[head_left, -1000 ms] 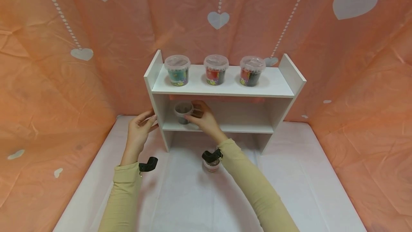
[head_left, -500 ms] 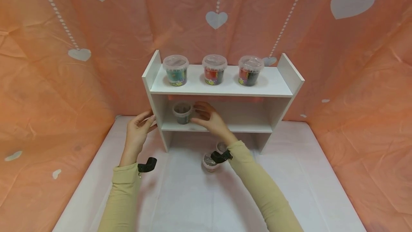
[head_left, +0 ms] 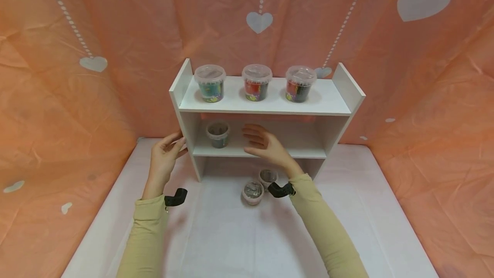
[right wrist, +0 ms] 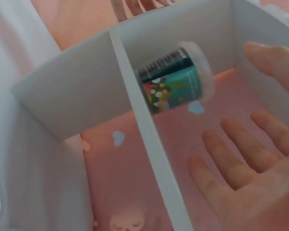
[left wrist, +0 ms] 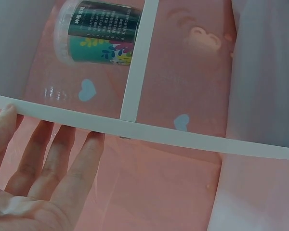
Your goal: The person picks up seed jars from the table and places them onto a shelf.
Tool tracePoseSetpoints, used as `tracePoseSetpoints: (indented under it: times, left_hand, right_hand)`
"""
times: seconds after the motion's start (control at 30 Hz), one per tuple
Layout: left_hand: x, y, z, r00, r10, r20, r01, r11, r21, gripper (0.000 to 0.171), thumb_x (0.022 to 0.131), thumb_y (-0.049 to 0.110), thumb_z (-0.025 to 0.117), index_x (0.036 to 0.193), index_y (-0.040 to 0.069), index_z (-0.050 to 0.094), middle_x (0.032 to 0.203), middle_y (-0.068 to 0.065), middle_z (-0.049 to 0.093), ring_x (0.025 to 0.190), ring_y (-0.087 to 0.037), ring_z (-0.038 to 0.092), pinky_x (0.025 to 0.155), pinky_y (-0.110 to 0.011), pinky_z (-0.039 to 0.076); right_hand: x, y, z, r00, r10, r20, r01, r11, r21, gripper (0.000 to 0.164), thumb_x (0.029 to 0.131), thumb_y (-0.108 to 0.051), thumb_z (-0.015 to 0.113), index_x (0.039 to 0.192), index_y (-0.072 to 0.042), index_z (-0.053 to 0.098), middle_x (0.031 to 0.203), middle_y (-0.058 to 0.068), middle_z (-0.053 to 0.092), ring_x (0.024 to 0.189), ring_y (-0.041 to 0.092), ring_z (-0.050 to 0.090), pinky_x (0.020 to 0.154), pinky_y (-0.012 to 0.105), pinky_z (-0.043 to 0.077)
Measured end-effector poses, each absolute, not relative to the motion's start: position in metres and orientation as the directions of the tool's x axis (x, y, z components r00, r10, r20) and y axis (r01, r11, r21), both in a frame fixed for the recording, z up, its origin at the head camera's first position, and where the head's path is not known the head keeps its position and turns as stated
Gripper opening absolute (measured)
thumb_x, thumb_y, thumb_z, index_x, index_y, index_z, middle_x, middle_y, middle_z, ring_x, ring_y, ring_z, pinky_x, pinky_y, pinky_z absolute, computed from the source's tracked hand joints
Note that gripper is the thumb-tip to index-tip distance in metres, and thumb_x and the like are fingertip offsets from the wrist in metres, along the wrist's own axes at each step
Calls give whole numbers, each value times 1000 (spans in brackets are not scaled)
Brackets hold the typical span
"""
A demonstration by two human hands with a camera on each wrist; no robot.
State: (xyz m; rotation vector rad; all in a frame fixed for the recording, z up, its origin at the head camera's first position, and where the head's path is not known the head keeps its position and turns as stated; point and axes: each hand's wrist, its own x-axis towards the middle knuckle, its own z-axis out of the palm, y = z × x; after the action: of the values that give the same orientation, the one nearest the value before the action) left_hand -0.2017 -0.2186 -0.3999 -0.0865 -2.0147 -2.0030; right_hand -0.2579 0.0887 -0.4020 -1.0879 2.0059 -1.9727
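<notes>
A clear plastic tub (head_left: 218,141) with a green and dark printed label stands at the left end of the middle shelf of a small white shelf unit (head_left: 266,109). My right hand (head_left: 269,146) is held in front of that shelf, to the right of the tub, fingers spread and holding nothing. In the right wrist view a gap shows between its fingers and the tub (right wrist: 176,79). Outside the unit's left side panel (head_left: 186,117), my left hand (head_left: 164,158) touches the panel with fairly straight fingers. The left wrist view shows its fingertips (left wrist: 94,139) right at the panel's edge.
Three lidded tubs stand in a row on the top shelf: a green one (head_left: 210,84), a red one (head_left: 257,83) and a red and black one (head_left: 300,84). Two more tubs, one in front (head_left: 253,193) and one behind (head_left: 268,176), stand on the white table (head_left: 216,235) below.
My right hand has let go of the tub and drawn away to the right, its fingers spreading. The tub stays on the middle shelf. My left hand keeps its place at the side panel.
</notes>
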Motion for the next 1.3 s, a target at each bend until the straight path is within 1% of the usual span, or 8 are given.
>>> tracePoseSetpoints:
  times: [0.17, 0.33, 0.47, 0.57, 0.83, 1.0, 1.17, 1.3]
  left_hand:
    - [-202, -219, -400, -952, -173, 252, 252, 19, 967, 40, 94, 9, 61, 130, -8, 54, 120, -4, 60, 100, -11, 62, 86, -41, 52]
    - [-201, -219, -400, -952, -177, 250, 252, 16, 968, 39, 94, 7, 61, 130, -8, 54, 118, -3, 60, 99, -11, 62, 87, -44, 51]
    - [-201, -219, -400, -953, -177, 247, 249, 12, 969, 38, 95, 5, 59, 129, -9, 54, 118, -3, 60, 99, -10, 62, 87, -45, 50]
    - [-200, -220, -399, -953, -180, 244, 246, 10, 969, 37, 95, 4, 59, 129, -9, 54, 117, -2, 61, 98, -10, 63, 87, -43, 51]
    - [-200, -220, -399, -952, -170, 256, 259, 9, 966, 40, 94, 7, 60, 129, -10, 53, 116, 0, 61, 98, -9, 62, 85, -37, 54]
    - [-200, -219, -400, -953, -165, 255, 256, 12, 967, 41, 94, 8, 61, 130, -10, 53, 116, 0, 61, 98, -9, 62, 84, -36, 54]
    - [-201, -219, -401, -950, -175, 259, 263, 0, 965, 40, 94, 7, 61, 129, -11, 53, 114, 2, 61, 97, -9, 63, 83, -35, 54]
    - [-202, -218, -401, -949, -175, 261, 267, -9, 964, 40, 94, 7, 61, 129, -11, 53, 113, 3, 62, 97, -8, 64, 82, -34, 55]
  right_hand:
    - [-253, 100, -404, -707, -573, 416, -383, -185, -905, 67, 86, 4, 68, 144, 2, 35, 142, 25, 41, 130, 39, 39, 108, 50, 34]
    - [-248, 111, -403, -697, -581, 420, -371, -208, -905, 69, 86, 0, 71, 145, 0, 35, 142, 24, 40, 131, 37, 39, 108, 50, 34]
    - [-244, 120, -403, -694, -588, 415, -353, -224, -908, 70, 86, 0, 70, 145, 1, 34, 144, 25, 38, 132, 38, 37, 108, 52, 31]
    - [-240, 127, -403, -694, -588, 415, -347, -233, -909, 69, 86, 3, 69, 145, 2, 33, 144, 25, 37, 133, 39, 36, 109, 53, 30]
    - [-233, 143, -408, -707, -586, 396, -345, -203, -916, 69, 87, 1, 68, 146, 1, 32, 146, 23, 37, 134, 37, 34, 111, 50, 28]
    - [-228, 152, -413, -702, -592, 395, -333, -217, -918, 69, 87, 2, 68, 145, 4, 30, 146, 27, 33, 134, 43, 31, 110, 53, 28]
    - [-222, 160, -420, -700, -600, 388, -318, -225, -921, 68, 88, 3, 66, 145, 5, 29, 146, 29, 31, 133, 45, 30, 107, 48, 35]
    - [-216, 167, -426, -694, -608, 384, -310, -229, -923, 69, 88, 1, 67, 146, 6, 28, 147, 28, 30, 134, 44, 28, 105, 43, 40]
